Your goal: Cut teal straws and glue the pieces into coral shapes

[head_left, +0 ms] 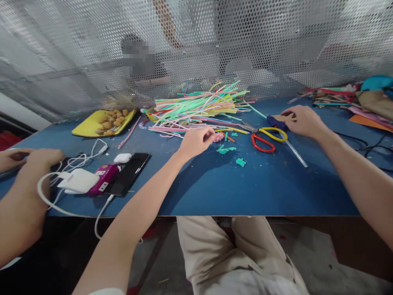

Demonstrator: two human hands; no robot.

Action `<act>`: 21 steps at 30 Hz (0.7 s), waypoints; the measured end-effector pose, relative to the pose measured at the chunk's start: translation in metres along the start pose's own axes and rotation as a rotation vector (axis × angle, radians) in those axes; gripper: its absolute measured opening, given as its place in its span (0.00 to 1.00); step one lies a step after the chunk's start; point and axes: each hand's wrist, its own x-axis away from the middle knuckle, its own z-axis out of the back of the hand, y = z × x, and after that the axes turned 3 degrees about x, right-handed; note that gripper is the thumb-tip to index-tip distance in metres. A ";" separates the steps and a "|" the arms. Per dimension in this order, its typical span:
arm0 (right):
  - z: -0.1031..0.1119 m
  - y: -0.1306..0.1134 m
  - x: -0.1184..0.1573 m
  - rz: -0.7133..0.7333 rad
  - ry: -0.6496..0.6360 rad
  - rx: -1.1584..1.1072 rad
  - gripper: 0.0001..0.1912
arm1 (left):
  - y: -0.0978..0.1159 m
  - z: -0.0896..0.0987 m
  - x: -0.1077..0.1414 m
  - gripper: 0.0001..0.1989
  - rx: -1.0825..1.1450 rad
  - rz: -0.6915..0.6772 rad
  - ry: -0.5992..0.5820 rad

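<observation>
On the surface, my left hand pinches pink pieces before the straw pile; 1 pair of scissors lies between; my right hand, half curled, meets a dark blue tool, grip uncertain.

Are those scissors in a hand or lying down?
Lying down: the scissors are on the blue table, both handles clear of the right hand beside them.

My flat blue bench has got thin pastel strips piled messily by the back edge, glossy black rectangular phone nearer the front.
</observation>
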 end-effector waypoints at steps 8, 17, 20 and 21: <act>-0.019 0.019 -0.006 0.074 -0.177 0.055 0.23 | 0.000 0.002 0.001 0.20 -0.047 -0.094 -0.299; 0.001 0.020 0.001 -0.206 0.036 0.053 0.26 | -0.013 -0.005 0.001 0.11 0.063 -0.163 -0.446; 0.009 0.015 0.004 -0.277 0.170 -0.085 0.25 | -0.017 -0.007 0.000 0.12 0.043 -0.188 -0.431; 0.012 0.012 0.004 -0.285 0.191 -0.125 0.24 | -0.017 -0.007 0.000 0.13 0.045 -0.194 -0.429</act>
